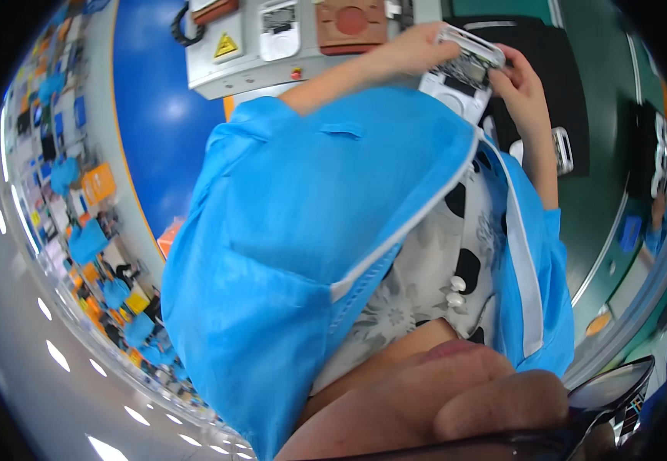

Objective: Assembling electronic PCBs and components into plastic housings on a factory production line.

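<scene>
Above the black mat [556,69], a white plastic housing [452,96] with an exposed circuit board [468,69] is held between my two hands. A white frame [472,44] runs along its far end; whether it is a separate piece I cannot tell. My left hand [429,48] pinches the frame's left end, fingers closed. At the other side, my right hand [519,83] grips the right edge with thumb and fingers bent. Partly hidden by my right forearm, another white housing [562,150] lies on the mat.
Left of my hands stands a grey machine [226,77] with a red button [296,74]. On it are a similar white housing [280,34] and a brown fixture [351,23]. A green work surface [606,100] extends right, toward a black tray [648,154] of white parts beside another person.
</scene>
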Action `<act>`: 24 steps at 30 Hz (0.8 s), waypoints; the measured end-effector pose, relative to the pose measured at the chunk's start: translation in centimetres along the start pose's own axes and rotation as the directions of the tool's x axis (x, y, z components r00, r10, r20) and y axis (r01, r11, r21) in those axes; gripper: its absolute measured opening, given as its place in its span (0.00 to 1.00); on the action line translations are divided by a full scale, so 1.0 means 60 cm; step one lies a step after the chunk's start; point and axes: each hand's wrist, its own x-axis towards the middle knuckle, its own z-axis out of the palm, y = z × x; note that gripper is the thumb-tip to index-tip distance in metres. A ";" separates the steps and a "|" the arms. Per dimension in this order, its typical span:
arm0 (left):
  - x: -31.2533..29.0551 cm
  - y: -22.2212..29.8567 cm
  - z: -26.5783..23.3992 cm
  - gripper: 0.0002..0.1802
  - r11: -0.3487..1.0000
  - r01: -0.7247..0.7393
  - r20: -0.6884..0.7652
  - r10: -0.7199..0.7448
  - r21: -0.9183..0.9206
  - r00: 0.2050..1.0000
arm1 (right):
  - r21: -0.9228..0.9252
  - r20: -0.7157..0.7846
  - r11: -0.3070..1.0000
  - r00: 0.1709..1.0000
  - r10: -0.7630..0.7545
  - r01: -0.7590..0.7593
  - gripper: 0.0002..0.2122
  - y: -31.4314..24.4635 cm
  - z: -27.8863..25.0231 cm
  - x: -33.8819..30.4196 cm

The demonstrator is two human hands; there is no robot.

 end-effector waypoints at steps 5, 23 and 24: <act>-0.033 0.013 -0.041 0.14 0.991 -0.022 -0.200 0.048 0.130 0.979 | -0.341 -0.192 0.932 0.961 -0.199 0.125 0.13 -0.018 0.080 0.056; -0.072 0.015 -0.165 0.58 0.101 0.042 -0.078 0.386 0.994 0.919 | -0.748 -0.173 0.655 0.920 -0.351 0.109 0.15 0.007 0.234 0.289; -0.060 0.017 -0.176 0.58 0.066 0.012 -0.039 0.415 0.998 0.909 | -0.814 -0.184 0.576 0.906 -0.380 0.076 0.15 0.011 0.222 0.303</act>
